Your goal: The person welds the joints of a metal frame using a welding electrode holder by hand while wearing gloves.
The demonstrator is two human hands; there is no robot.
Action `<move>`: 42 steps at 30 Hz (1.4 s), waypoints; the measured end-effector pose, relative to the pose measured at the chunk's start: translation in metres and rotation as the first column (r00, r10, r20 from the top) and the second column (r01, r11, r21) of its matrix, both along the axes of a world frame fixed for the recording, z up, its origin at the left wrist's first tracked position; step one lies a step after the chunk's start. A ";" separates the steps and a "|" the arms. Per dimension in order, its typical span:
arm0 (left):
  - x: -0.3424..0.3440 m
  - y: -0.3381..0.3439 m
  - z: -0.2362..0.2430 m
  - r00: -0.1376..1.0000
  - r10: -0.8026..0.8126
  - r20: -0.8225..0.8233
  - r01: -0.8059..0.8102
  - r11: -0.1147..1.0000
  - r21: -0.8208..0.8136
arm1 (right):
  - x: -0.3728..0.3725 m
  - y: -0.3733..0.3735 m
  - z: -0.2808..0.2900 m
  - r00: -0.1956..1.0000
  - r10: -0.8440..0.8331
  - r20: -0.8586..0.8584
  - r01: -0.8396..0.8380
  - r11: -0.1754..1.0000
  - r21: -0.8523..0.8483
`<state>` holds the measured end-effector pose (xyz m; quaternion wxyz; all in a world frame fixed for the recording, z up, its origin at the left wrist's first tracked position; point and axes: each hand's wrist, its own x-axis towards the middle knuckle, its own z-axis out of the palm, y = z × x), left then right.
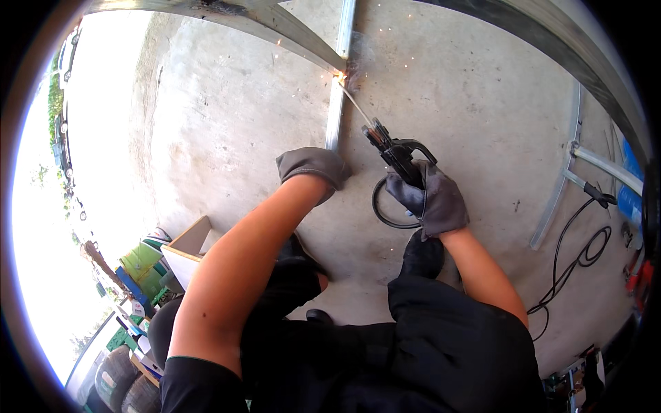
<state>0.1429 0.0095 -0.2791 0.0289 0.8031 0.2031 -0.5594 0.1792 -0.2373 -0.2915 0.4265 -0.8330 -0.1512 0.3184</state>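
My right hand (437, 203), in a grey work glove, is closed around a black electrode holder (396, 148). A thin welding rod (355, 103) slants up and left from its jaws. The rod's tip meets a glowing, sparking spot where a metal beam (310, 41) joins a narrow metal bar (335, 113) near the floor. My left hand (313, 168), gloved too, is closed at the near end of that bar; its fingers are mostly hidden beneath the glove's back. A black cable (377, 206) loops below the holder, beside my right hand.
Curved-looking metal framework (537, 45) spans the top and right. A cable with a clamp (597, 195) hangs from a metal piece on the right and coils over the concrete floor (213, 124). An open box (187, 241) and assorted clutter stand at lower left.
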 end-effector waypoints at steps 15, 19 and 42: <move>0.005 -0.009 0.015 0.999 0.042 0.006 -0.042 0.999 -0.009 | 0.008 0.025 -0.013 0.992 0.088 0.086 -0.077 0.990 -0.120; -0.008 -0.002 0.000 0.997 0.072 0.021 -0.074 0.991 0.110 | 0.013 0.027 -0.002 0.999 0.046 -0.019 -0.047 0.995 -0.084; -0.002 -0.006 0.010 0.994 -0.100 0.039 0.099 0.995 0.026 | 0.008 0.010 0.004 0.999 0.046 0.004 -0.046 0.998 -0.038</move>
